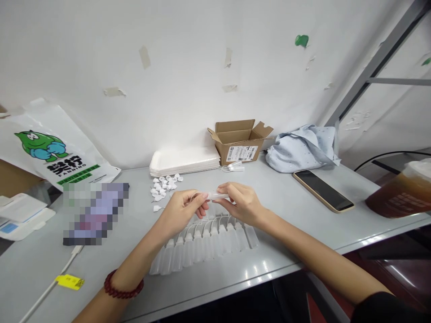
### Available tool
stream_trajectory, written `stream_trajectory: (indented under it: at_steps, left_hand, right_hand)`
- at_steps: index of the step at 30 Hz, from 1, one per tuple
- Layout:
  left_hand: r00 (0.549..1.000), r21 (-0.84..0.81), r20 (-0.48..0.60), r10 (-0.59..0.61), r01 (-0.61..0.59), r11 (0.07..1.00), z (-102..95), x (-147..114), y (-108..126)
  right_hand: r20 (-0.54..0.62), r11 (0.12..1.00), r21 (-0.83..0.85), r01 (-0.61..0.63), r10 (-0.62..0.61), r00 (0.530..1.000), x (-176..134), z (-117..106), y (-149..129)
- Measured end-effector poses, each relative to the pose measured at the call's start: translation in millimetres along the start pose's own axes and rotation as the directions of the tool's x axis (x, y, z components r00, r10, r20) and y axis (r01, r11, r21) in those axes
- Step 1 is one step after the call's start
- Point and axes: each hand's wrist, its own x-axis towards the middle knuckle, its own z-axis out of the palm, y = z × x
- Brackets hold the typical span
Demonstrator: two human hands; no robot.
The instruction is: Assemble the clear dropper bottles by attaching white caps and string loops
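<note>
Above the desk my left hand (186, 207) and my right hand (241, 202) are both closed on one small translucent squeeze bottle (217, 196), which lies sideways between them. My right fingers wrap round its body. The left thumb and fingertips pinch its cap end, where a thin curved tube shows; the fingers partly hide the joint. Below my hands, a row of several similar bottles (198, 249) with bent thin tubes lies on the desk. Near my left hand sits a pile of loose white caps (164, 186), with a single cap (156, 208) apart from it.
A stack of white foam trays (185, 161) and an open cardboard box (240, 141) stand by the wall, with a few bottles (235, 168) before the box. On the right are a blue cloth bag (299, 152), a phone (323, 190) and a drink cup (400, 193). A white cable (50, 287) runs left.
</note>
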Motion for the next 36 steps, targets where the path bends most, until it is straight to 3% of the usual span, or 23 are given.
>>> stream_trajectory:
  at_steps: [6,10,16,20,22,25,28,33,36]
  left_hand:
    - [0.990,0.102,-0.102,0.097,-0.087,0.991,2.5,-1.9,1.0]
    - [0.996,0.113,-0.020,0.086,-0.083,0.990,2.0,-0.7,0.7]
    - [0.998,0.131,-0.052,0.031,-0.024,0.991,0.7,0.7,1.2]
    - [0.996,0.121,-0.052,0.074,-0.068,0.990,-0.4,-1.2,1.6]
    - [0.991,0.142,-0.076,0.111,-0.100,0.985,-0.4,-2.2,2.0]
    - [0.982,0.173,-0.101,0.160,-0.141,0.975,-0.1,-3.1,2.8]
    - [0.989,0.142,-0.072,0.127,-0.116,0.983,-0.2,-2.6,2.7]
    - [0.998,0.099,-0.013,0.069,-0.068,0.993,0.5,0.5,-2.1]
    - [0.998,0.129,-0.030,0.052,-0.047,0.991,2.7,0.6,-4.6]
  right_hand:
    - [0.033,0.996,0.061,-0.068,0.066,0.997,-1.4,0.0,-2.8]
    - [0.009,0.999,0.037,-0.026,0.026,1.000,0.6,-0.2,-2.1]
    - [0.007,1.000,0.008,-0.011,0.011,1.000,-0.3,1.9,1.6]
    - [0.077,0.985,0.118,-0.126,0.118,0.990,-1.7,1.1,-1.3]
    - [0.160,0.932,0.242,-0.271,0.238,0.958,0.3,-2.0,-3.2]
    - [0.321,0.783,0.377,-0.495,0.391,0.863,5.9,-7.9,-5.0]
    - [0.385,0.697,0.409,-0.589,0.454,0.804,9.0,-10.7,-5.5]
    - [0.283,0.794,0.412,-0.448,0.356,0.891,5.0,-6.4,-6.9]
    - [0.281,0.816,0.401,-0.416,0.322,0.904,3.8,-3.9,-8.9]
